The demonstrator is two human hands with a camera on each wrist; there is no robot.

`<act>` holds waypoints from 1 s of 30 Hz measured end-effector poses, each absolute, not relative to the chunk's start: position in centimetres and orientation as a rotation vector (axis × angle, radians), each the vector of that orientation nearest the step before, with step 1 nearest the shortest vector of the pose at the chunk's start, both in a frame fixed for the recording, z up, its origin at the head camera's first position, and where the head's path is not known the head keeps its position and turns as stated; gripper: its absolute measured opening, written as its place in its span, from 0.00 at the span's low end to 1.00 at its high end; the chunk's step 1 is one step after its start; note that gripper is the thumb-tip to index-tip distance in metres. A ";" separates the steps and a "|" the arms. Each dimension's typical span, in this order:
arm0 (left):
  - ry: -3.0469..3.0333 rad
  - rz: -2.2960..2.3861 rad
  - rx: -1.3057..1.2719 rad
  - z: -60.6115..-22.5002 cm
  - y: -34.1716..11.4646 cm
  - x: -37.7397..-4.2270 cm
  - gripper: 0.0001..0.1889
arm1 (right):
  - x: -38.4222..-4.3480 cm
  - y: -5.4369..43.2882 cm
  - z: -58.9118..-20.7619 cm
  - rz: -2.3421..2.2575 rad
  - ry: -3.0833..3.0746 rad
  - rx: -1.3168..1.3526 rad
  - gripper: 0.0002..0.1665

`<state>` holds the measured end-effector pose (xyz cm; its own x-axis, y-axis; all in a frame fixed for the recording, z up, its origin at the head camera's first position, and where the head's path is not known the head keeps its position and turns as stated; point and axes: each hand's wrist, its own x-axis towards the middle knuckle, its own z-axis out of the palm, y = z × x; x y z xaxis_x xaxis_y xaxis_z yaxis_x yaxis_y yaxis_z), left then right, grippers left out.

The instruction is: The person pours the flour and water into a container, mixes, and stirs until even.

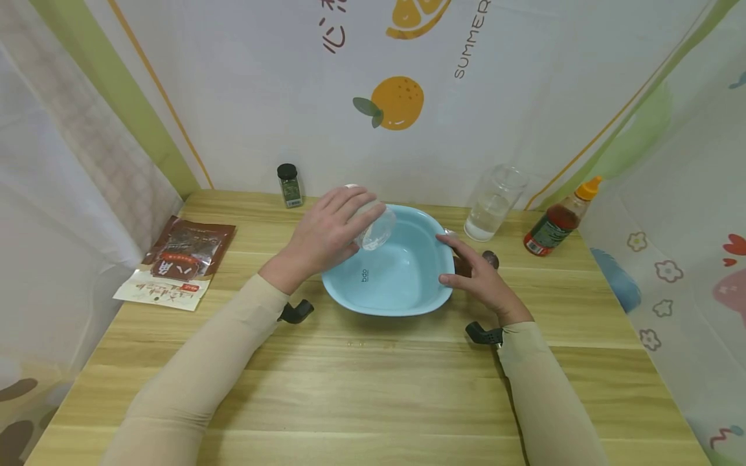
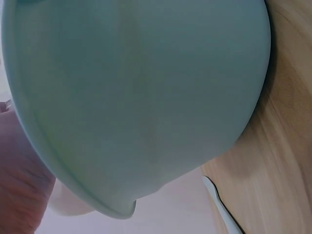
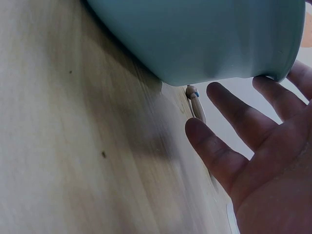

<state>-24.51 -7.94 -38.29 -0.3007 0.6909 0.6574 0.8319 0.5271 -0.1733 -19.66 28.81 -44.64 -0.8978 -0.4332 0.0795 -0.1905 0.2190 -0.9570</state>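
Observation:
A light-blue plastic basin stands on the table. Over its left rear part, my left hand grips a clear cup, tipped with its mouth toward the inside of the basin. No stream from the cup can be made out. At the basin's right rim rests my right hand, thumb over the edge and other fingers outside. In the right wrist view, fingers spread beneath the rim, some apart from the wall. Only part of the left hand shows in its wrist view, beside the basin's wall.
Behind stand a black-lidded jar, a tall glass partly filled with clear liquid, and a red sauce bottle. A brown food packet lies at left. Partly hidden behind the right hand is a dark rounded object. Curtains enclose the table.

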 end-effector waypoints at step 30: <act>-2.067 -0.124 -1.226 -37.8 -7.7 -24.5 0.33 | -19.8 28.9 -44.9 -1.752 2.272 -0.617 0.51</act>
<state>-24.46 -7.74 -37.83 -0.2899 0.7276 0.6217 0.7968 0.5433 -0.2643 -19.82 28.87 -44.88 -0.8911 -0.4448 0.0894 -0.1996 0.2073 -0.9577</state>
